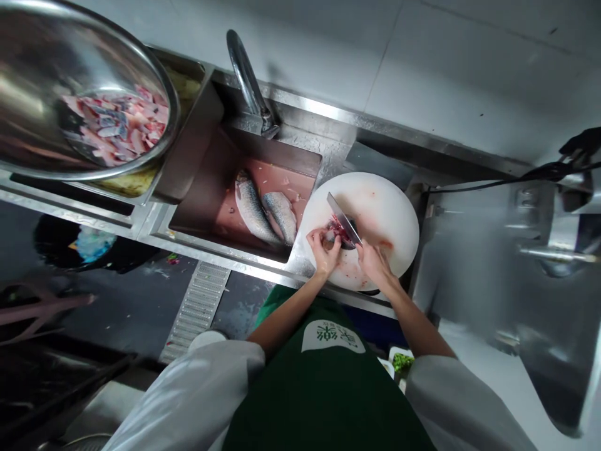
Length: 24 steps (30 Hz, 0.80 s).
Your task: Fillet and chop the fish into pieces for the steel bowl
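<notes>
On the round white cutting board [389,207] lies a dark, bloody piece of fish [337,228], possibly a head. My left hand [323,250] grips its near left side with curled fingers. In my right hand [374,260] is the handle of a cleaver [342,216], whose blade slants up and left across the fish piece. The blade covers part of the piece, so I cannot tell how deep the edge sits. Reddish smears mark the board around both hands.
Left of the board, a sink [201,207] holds reddish water and two fish pieces [256,210]. A faucet [248,81] rises behind it. Further left, a large steel bowl [164,81] contains cut fish chunks [119,125]. Steel equipment [474,250] stands at the right.
</notes>
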Each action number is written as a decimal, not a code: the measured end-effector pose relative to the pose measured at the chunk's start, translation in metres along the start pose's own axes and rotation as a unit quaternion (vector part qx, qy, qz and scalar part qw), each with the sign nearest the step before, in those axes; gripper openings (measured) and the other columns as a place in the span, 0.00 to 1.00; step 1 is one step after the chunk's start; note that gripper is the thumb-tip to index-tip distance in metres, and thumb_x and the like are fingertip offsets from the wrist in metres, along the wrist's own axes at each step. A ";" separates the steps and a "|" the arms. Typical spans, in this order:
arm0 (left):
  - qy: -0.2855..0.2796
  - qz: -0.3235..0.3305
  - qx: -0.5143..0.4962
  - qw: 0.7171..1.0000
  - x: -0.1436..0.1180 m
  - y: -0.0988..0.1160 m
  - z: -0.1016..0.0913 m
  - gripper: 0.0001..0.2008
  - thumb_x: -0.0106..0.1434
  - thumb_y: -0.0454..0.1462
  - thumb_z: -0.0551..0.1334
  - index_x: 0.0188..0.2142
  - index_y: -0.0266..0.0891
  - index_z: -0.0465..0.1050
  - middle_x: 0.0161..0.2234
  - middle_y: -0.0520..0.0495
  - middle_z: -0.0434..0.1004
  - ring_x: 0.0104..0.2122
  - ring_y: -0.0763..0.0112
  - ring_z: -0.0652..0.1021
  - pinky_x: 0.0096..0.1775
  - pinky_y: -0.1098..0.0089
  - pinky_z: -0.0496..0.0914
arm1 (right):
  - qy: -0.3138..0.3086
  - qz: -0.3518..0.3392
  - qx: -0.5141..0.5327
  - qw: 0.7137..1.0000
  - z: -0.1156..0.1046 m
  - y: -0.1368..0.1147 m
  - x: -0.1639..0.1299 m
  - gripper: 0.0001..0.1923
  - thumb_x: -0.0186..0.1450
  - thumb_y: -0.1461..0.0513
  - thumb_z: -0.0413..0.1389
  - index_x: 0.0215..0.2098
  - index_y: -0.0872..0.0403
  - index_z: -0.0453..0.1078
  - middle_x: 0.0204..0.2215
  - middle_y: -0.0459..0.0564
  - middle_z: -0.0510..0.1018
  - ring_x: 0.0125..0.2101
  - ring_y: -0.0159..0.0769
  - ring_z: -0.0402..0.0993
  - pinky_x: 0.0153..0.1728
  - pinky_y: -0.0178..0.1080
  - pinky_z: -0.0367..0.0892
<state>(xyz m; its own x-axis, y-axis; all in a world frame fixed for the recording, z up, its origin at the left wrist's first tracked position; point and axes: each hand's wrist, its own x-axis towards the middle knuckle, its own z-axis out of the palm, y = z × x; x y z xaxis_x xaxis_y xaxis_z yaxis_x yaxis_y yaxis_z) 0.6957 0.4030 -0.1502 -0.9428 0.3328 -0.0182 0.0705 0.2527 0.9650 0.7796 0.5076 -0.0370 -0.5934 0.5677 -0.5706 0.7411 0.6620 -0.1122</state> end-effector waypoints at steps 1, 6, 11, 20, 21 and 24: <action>0.007 0.003 -0.003 1.000 -0.001 0.000 0.000 0.14 0.65 0.41 0.68 0.46 0.41 0.68 0.50 0.41 0.62 0.51 0.62 0.74 0.56 0.60 0.73 | 0.011 0.001 -0.009 1.000 -0.002 -0.004 -0.002 0.20 0.80 0.57 0.40 0.59 0.57 0.68 0.44 0.62 0.83 0.44 0.50 0.82 0.41 0.40 0.67; 0.027 0.016 -0.007 0.999 -0.003 0.003 0.008 0.12 0.65 0.39 0.68 0.45 0.41 0.69 0.48 0.42 0.63 0.52 0.60 0.73 0.58 0.59 0.72 | 0.055 -0.004 -0.018 0.998 -0.002 -0.016 -0.001 0.26 0.80 0.56 0.34 0.61 0.59 0.66 0.43 0.64 0.83 0.44 0.51 0.82 0.40 0.41 0.68; -0.005 0.019 0.042 0.999 -0.001 0.009 0.016 0.14 0.60 0.34 0.69 0.45 0.41 0.71 0.47 0.43 0.65 0.53 0.57 0.72 0.60 0.54 0.69 | 0.003 -0.024 0.015 1.000 0.012 0.000 0.021 0.19 0.79 0.60 0.42 0.57 0.57 0.70 0.45 0.61 0.84 0.47 0.47 0.82 0.41 0.37 0.68; 0.006 0.011 0.013 1.000 -0.007 0.007 0.006 0.13 0.63 0.34 0.67 0.46 0.42 0.69 0.49 0.41 0.65 0.53 0.59 0.73 0.60 0.57 0.70 | 0.009 -0.032 0.053 0.998 -0.002 0.020 0.020 0.18 0.78 0.59 0.45 0.52 0.58 0.74 0.45 0.61 0.84 0.45 0.45 0.81 0.40 0.35 0.69; 0.011 0.012 0.011 1.000 -0.008 0.007 0.006 0.14 0.63 0.35 0.67 0.47 0.42 0.68 0.49 0.41 0.65 0.53 0.59 0.73 0.60 0.57 0.70 | 0.024 -0.035 0.040 0.998 -0.004 0.016 0.015 0.18 0.78 0.59 0.44 0.52 0.58 0.74 0.46 0.62 0.83 0.46 0.47 0.81 0.41 0.36 0.68; 0.023 0.022 -0.011 0.999 -0.010 0.006 0.009 0.15 0.64 0.36 0.67 0.49 0.41 0.68 0.49 0.41 0.65 0.54 0.59 0.73 0.61 0.57 0.70 | 0.080 -0.034 0.026 0.996 -0.010 0.005 0.001 0.22 0.79 0.57 0.41 0.57 0.59 0.71 0.45 0.64 0.84 0.46 0.50 0.81 0.43 0.39 0.68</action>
<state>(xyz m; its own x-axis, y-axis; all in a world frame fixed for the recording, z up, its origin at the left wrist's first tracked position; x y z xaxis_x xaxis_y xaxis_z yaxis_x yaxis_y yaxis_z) 0.7082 0.4092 -0.1469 -0.9533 0.2998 0.0353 0.1049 0.2196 0.9699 0.7798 0.5164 -0.0305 -0.6822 0.5956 -0.4241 0.7102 0.6777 -0.1906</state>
